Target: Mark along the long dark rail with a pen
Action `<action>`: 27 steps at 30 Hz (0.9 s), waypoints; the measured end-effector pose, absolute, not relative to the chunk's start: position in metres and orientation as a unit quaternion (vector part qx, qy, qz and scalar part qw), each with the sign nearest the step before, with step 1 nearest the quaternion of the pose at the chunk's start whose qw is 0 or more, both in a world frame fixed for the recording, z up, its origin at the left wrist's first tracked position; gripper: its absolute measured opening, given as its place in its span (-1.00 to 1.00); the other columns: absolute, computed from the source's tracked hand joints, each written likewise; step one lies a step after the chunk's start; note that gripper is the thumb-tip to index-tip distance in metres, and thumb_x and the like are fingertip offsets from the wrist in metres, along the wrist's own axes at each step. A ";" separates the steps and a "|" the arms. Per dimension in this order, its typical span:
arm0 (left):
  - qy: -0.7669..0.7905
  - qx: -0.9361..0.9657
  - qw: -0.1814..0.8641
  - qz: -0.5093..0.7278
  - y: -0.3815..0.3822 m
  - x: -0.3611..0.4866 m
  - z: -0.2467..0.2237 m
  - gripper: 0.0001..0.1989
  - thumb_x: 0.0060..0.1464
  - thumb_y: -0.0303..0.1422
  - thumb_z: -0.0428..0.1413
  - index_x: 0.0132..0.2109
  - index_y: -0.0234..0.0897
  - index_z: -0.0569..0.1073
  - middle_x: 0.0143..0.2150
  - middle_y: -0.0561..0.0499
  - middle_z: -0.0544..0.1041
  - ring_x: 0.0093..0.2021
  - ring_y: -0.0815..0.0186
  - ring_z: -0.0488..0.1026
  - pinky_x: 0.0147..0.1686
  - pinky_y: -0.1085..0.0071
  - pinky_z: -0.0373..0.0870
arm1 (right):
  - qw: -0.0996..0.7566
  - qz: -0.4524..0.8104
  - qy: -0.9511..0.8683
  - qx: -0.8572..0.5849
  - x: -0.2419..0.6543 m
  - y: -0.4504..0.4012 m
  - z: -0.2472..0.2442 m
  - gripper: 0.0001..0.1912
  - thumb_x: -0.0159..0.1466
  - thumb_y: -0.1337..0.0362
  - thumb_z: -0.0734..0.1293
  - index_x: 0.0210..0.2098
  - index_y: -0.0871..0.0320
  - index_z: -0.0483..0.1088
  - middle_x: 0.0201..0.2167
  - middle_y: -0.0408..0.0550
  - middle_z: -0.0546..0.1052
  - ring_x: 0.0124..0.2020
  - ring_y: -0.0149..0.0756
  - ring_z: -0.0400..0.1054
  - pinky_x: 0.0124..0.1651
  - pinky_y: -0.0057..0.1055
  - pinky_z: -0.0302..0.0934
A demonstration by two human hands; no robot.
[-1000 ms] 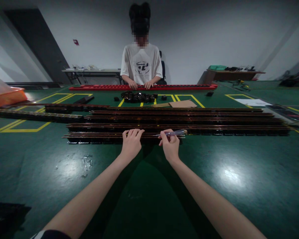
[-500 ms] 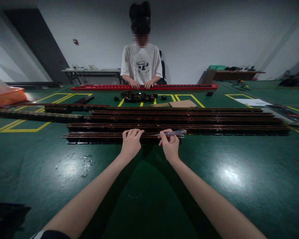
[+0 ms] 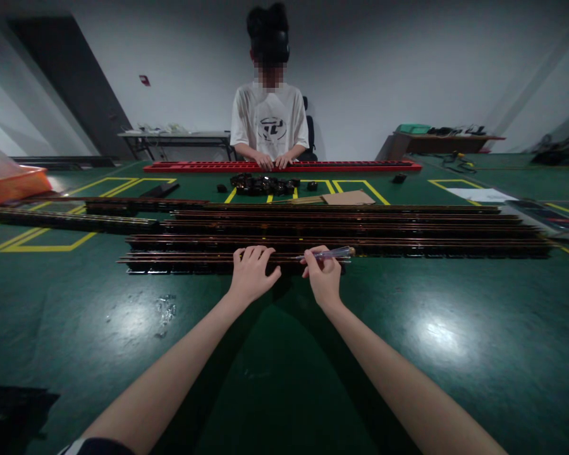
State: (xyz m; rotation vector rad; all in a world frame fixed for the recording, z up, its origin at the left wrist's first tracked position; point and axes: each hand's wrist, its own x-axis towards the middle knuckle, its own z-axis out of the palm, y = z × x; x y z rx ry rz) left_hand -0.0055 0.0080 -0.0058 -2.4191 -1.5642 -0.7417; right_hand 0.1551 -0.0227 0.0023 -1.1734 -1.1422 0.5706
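- Left hand: fingers loosely spread and curved over the near strip, thumb held out to the side, not closed round it.
- Right hand: fingers pinching a slim screwdriver with a clear handle; its tip points toward the left hand, over the near strip.
- The near strip is long and dark with thin, coppery lines, lying at the front edge of a group of similar strips on a green table.
- Beyond the strips are flat cardboard and a black pile.
- Across the table, a person in a white shirt has both hands at a long red rail.
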 end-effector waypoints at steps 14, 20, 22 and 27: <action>-0.526 -0.810 0.095 -0.242 0.007 -0.004 -0.006 -0.67 0.17 -0.26 0.01 0.03 -0.26 0.43 0.01 -0.15 0.51 0.05 0.06 0.35 0.06 0.04 0.11 | 0.647 0.258 -0.505 -0.510 0.154 -0.024 0.003 -0.81 0.23 0.18 0.28 -0.46 0.12 0.31 -0.59 -0.19 0.46 -0.68 -0.42 0.29 -0.61 -0.48 0.20; -0.524 -0.808 0.094 -0.252 0.007 -0.004 -0.006 -0.69 0.17 -0.29 -0.01 0.02 -0.25 0.43 0.00 -0.16 0.51 0.05 0.06 0.36 0.06 0.04 0.12 | 0.642 0.257 -0.508 -0.514 0.154 -0.025 0.004 -0.80 0.23 0.16 0.28 -0.46 0.12 0.31 -0.58 -0.18 0.47 -0.68 -0.42 0.29 -0.60 -0.47 0.21; -0.527 -0.806 0.093 -0.253 0.006 -0.004 -0.005 -0.69 0.17 -0.31 -0.01 0.02 -0.26 0.44 -0.01 -0.16 0.51 0.04 0.06 0.37 0.07 0.04 0.12 | 0.641 0.259 -0.508 -0.514 0.154 -0.025 0.004 -0.80 0.22 0.15 0.28 -0.46 0.12 0.32 -0.58 -0.18 0.47 -0.68 -0.41 0.30 -0.60 -0.47 0.21; -0.532 -0.803 0.086 -0.253 0.006 -0.004 -0.004 -0.68 0.15 -0.35 -0.01 0.02 -0.27 0.44 -0.02 -0.15 0.51 0.04 0.05 0.37 0.08 0.04 0.11 | 0.649 0.252 -0.496 -0.518 0.154 -0.025 0.004 -0.80 0.22 0.17 0.27 -0.47 0.12 0.30 -0.59 -0.19 0.46 -0.68 -0.42 0.29 -0.59 -0.47 0.20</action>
